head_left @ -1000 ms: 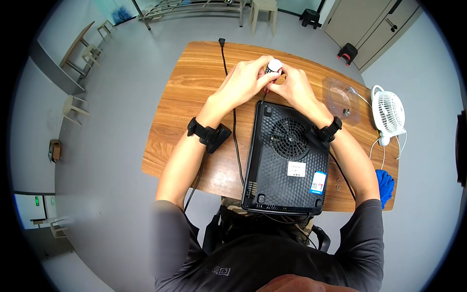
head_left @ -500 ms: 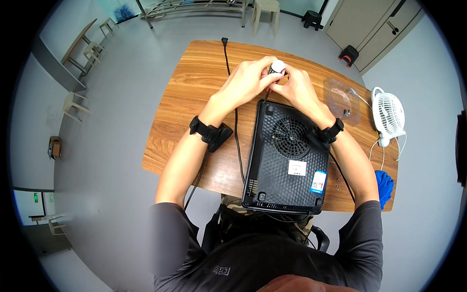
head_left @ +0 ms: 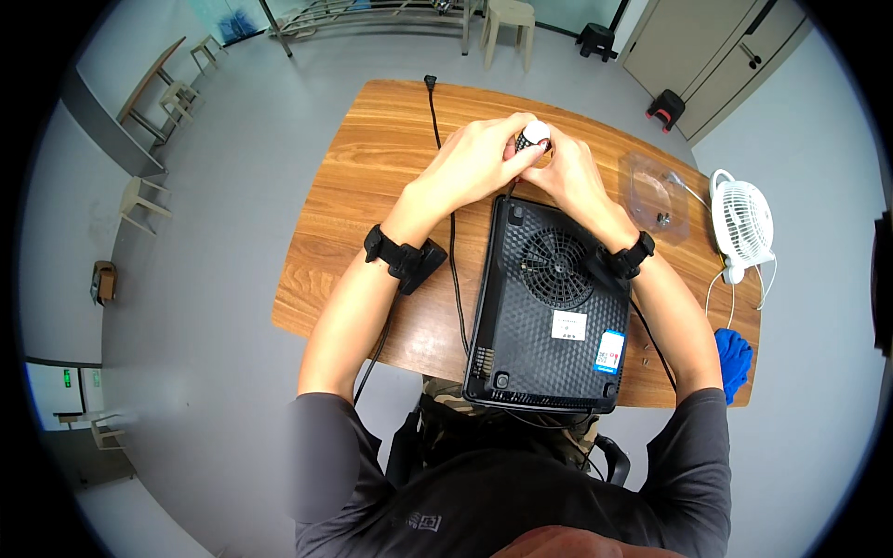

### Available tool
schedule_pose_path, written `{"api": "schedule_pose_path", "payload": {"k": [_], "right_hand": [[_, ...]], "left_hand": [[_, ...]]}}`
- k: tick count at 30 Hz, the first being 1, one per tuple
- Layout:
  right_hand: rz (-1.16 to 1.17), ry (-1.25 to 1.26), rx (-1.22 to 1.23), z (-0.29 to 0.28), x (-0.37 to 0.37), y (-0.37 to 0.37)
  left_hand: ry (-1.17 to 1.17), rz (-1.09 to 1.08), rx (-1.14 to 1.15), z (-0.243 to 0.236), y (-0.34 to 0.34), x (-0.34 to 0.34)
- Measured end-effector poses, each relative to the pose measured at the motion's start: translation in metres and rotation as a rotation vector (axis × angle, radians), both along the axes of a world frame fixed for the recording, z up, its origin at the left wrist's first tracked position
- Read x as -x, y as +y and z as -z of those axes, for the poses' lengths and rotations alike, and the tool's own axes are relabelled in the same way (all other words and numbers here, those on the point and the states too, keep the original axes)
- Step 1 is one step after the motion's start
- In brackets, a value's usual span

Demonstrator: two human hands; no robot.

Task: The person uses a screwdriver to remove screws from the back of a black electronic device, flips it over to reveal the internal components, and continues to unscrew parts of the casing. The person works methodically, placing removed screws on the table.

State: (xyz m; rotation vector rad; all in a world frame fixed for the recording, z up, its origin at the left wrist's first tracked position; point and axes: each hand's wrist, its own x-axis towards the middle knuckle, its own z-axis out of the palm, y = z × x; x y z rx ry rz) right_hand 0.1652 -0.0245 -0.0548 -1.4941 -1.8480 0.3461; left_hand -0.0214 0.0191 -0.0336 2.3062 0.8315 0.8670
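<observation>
My left hand [head_left: 470, 163] and my right hand [head_left: 574, 175] are closed together around a small white-topped object with a black-and-white patterned side [head_left: 534, 136], above the far edge of a black appliance. A dark cord or rod runs from below my fingers toward that appliance. The appliance [head_left: 530, 344] lies upside down on the wooden table [head_left: 335, 214], showing a round vent grille, corner feet and two labels. A black cable with a plug [head_left: 431, 86] stretches beside it on the left. Small metal pieces [head_left: 646, 361] lie to its right.
At the table's right are a clear plastic tray [head_left: 651, 186] holding a small dark piece, a white fan [head_left: 741, 223] with white cords and a blue cloth [head_left: 733, 358]. Stools [head_left: 507, 19], a door [head_left: 707, 56] and a metal frame stand beyond.
The small white-topped object and my fingers around it have shifted slightly right and down in the picture. My grip looks much the same; the appliance has barely moved.
</observation>
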Motion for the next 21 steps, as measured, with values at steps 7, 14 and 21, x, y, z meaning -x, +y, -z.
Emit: {"api": "schedule_pose_path", "payload": {"k": [7, 14, 21], "right_hand": [[-0.059, 0.005, 0.033, -0.001, -0.005, 0.0], [-0.125, -0.03, 0.081, -0.014, -0.007, 0.0], [-0.17, 0.07, 0.127, -0.011, -0.002, 0.0]], "left_hand": [[-0.001, -0.039, -0.021, 0.007, 0.007, -0.007], [-0.097, -0.006, -0.117, 0.011, 0.007, -0.01], [-0.098, 0.092, -0.029, 0.01, 0.013, 0.001]]}}
